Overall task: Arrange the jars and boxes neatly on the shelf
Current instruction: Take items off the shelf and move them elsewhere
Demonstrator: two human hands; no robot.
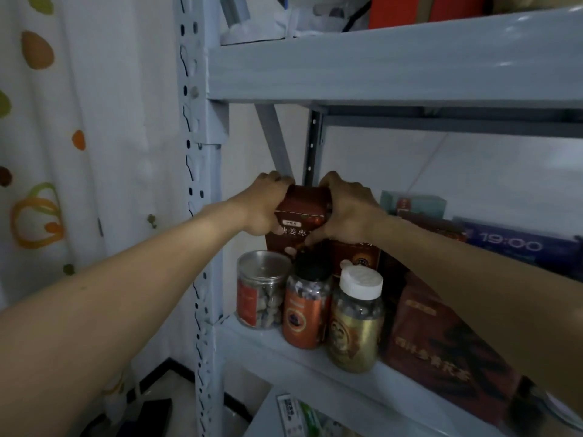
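Note:
Both hands hold a dark red box [304, 205] at the back left of the grey metal shelf [284, 345]. My left hand [265, 205] grips its left side and my right hand [347, 212] grips its right side, fingers curled over the top. The box sits on or just above another red box [284, 242]. In front stand three jars in a row: a clear jar with a silver lid [262, 291], an orange-labelled jar with a black lid [307, 307] and a gold-labelled jar with a white lid [356, 320].
A large red box [441, 351] lies at the front right, partly under my right forearm. Behind it are a teal box [413, 201] and a blue box marked 19:00 [517, 244]. The shelf above [378, 64] hangs low. A spotted curtain [63, 152] is on the left.

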